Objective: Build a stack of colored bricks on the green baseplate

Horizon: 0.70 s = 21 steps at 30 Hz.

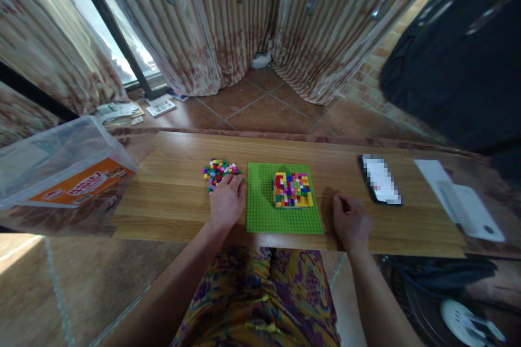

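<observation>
My left hand (228, 200) is at the near right side of a heap of small coloured toy bricks (217, 169). Its fingers are bent down and together, and a speck of green shows by their tips; what they grip, if anything, is too small to make out. Just to its right lies a green studded baseplate (260, 217). On the plate stands a multicoloured block of toy bricks (292, 190), right of the plate's middle. My right hand (353, 222) rests on the table right of the plate, fingers curled in a loose fist, with no object visible in it.
The wooden table (171, 195) bears a phone (381, 180) on the right, with white sheets (459, 200) beyond it. A clear plastic box (69, 168) with an orange label stands at the left end. Curtains (228, 27) hang behind; papers (120, 112) lie at back left.
</observation>
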Tool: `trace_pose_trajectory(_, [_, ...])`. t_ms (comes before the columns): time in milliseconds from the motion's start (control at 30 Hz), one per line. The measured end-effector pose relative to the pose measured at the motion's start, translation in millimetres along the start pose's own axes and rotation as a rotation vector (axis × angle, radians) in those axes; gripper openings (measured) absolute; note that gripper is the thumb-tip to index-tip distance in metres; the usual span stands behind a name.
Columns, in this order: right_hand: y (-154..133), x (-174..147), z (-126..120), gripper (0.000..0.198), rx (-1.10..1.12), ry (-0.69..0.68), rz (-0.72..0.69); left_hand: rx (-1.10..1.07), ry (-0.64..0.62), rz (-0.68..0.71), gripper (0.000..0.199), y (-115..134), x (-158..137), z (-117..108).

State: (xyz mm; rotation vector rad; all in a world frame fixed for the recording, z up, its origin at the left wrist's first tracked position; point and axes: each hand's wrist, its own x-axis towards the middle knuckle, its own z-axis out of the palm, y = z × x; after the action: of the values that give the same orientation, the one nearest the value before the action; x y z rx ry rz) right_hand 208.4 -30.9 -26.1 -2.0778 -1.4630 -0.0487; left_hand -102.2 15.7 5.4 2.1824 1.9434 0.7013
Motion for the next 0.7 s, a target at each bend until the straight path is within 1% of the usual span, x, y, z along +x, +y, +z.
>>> trace_pose_trajectory(100, [0,0,0,0.041,0.0,0.007,-0.008,0.044,0.004,0.015,0.018,1,7,4])
trace_pose_trajectory(300, [-1,0,0,0.04,0.005,0.024,-0.017,0.063,-0.006,0.001,0.021,2,11,6])
trace_pose_trajectory(367, [-2,0,0,0.04,0.001,0.024,-0.014,0.008,-0.007,0.0,0.019,3,9,5])
trace_pose_trajectory(500, [-3,0,-2,0.039,-0.006,0.008,-0.006,-0.191,-0.016,0.032,0.013,10,1,1])
trace_pose_trajectory(567, [-2,0,-1,0.039,0.001,0.008,-0.008,-0.282,-0.017,0.066,0.012,17,-3,-2])
trace_pose_trajectory(700, [-1,0,-1,0.039,0.007,0.009,-0.007,-0.417,-0.019,0.176,0.015,33,-9,-8])
